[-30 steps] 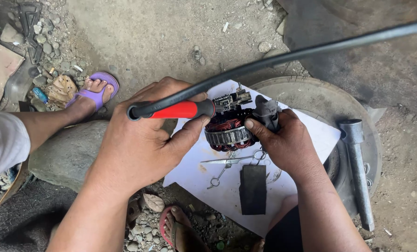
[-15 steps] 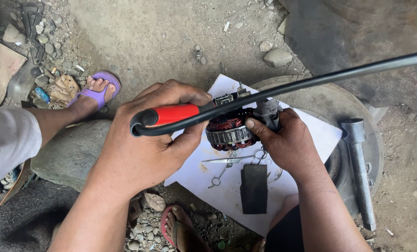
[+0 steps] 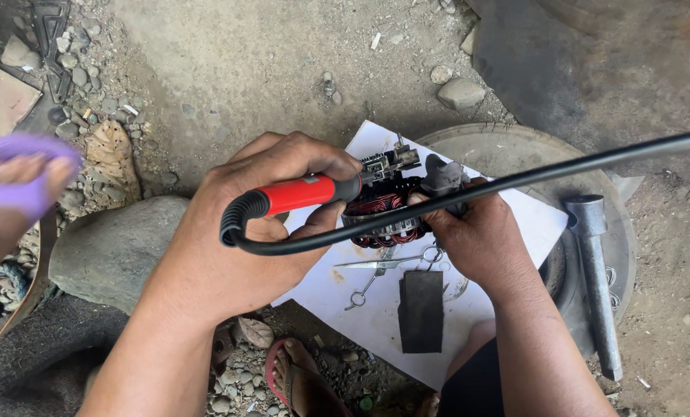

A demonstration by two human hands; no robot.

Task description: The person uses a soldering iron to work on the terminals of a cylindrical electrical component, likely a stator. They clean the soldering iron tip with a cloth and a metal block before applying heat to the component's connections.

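Underneath, bare dirt ground (image 3: 244, 69) strewn with pebbles is seen, with a large grey rock (image 3: 105, 247) at the left and a round metal disc (image 3: 515, 150) at the right. Across the disc's edge a white sheet of paper (image 3: 360, 297) is spread. A grey metal socket tube (image 3: 596, 278) is laid on the disc, just beside the paper. The left hand (image 3: 244, 232) is closed around the red handle of a soldering iron (image 3: 298, 193), whose black cable (image 3: 515, 181) is looped back and carried off to the right. A copper-wound stator (image 3: 383, 208) is gripped by the right hand (image 3: 476, 239) above the paper, the iron's tip being pointed at its top. On the paper, a dark rectangular block (image 3: 420, 310) and scissors (image 3: 383, 264) are laid near the stator.
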